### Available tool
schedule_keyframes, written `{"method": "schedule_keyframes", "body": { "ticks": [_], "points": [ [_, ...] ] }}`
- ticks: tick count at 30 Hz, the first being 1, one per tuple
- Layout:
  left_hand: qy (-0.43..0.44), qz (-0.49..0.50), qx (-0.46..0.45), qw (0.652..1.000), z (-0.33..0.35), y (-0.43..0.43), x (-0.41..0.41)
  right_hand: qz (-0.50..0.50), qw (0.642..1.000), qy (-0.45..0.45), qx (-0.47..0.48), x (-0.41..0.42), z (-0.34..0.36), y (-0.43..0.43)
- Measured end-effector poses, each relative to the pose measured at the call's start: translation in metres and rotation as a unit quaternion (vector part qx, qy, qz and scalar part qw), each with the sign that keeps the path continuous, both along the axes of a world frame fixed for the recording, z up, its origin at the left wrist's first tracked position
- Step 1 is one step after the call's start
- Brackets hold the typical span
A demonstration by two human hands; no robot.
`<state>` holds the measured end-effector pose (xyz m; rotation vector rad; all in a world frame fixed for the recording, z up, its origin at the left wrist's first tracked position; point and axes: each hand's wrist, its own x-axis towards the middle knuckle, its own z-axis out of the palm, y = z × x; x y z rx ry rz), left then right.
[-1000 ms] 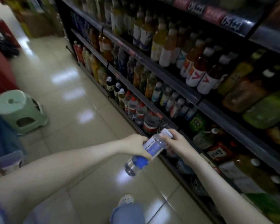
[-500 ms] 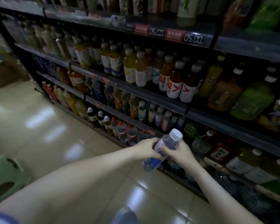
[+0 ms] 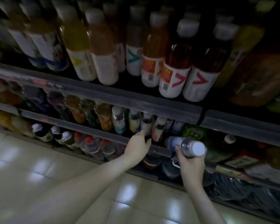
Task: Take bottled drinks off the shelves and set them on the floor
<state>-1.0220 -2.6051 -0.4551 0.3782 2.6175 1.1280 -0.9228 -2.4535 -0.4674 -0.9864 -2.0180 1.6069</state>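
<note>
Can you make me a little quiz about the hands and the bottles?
1. True or false: the right hand holds a bottle with a white cap.
2. The left hand reaches toward: A) the floor B) bottles on a shelf C) a stool
3. Fill in: the held bottle lies nearly ____, cap pointing right.

Key: 1 true; 2 B; 3 sideways
</note>
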Motion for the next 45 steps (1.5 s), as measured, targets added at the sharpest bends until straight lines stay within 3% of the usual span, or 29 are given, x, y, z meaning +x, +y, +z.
{"method": "schedule_keyframes", "body": {
  "ticks": [5,11,21,23,25,27,29,33,36,40,45],
  "points": [
    [0.055,0.039,0.031,0.997,-0.055,0.046,-0.011,-0.027,0.998,0.021,0.048,-0.034,-0.027,0.013],
    [0.093,0.104,0.066,0.988,-0.075,0.063,-0.013,0.017,0.993,-0.060,0.101,-0.060,-0.052,0.028],
    [0.331,0.081,0.034,0.940,-0.072,0.019,-0.045,0.040,0.982,-0.135,0.124,-0.095,-0.068,0.026],
    [0.329,0.031,0.014,0.944,-0.068,0.017,-0.053,0.013,0.972,-0.132,0.192,-0.088,-0.066,0.014],
    [0.299,-0.012,-0.013,0.954,-0.065,0.020,-0.057,-0.024,0.956,-0.073,0.282,-0.080,-0.057,-0.003],
    [0.286,-0.016,-0.040,0.957,-0.065,0.020,-0.058,0.010,0.944,0.005,0.330,-0.081,-0.049,-0.020],
    [0.324,0.007,-0.081,0.942,-0.066,0.018,-0.057,0.072,0.928,0.025,0.366,-0.090,-0.051,-0.028],
    [0.409,0.038,-0.065,0.909,-0.071,0.009,-0.052,0.161,0.896,-0.084,0.405,-0.105,-0.051,-0.033],
    [0.399,0.023,-0.021,0.916,-0.080,-0.002,-0.046,0.185,0.906,-0.101,0.368,-0.112,-0.055,-0.030],
    [0.322,0.019,0.050,0.945,-0.089,-0.021,-0.036,0.160,0.921,-0.125,0.333,-0.111,-0.053,-0.031],
    [0.244,0.060,0.100,0.963,-0.093,-0.036,-0.029,0.123,0.931,-0.086,0.333,-0.099,-0.060,-0.028]
  ]
}}
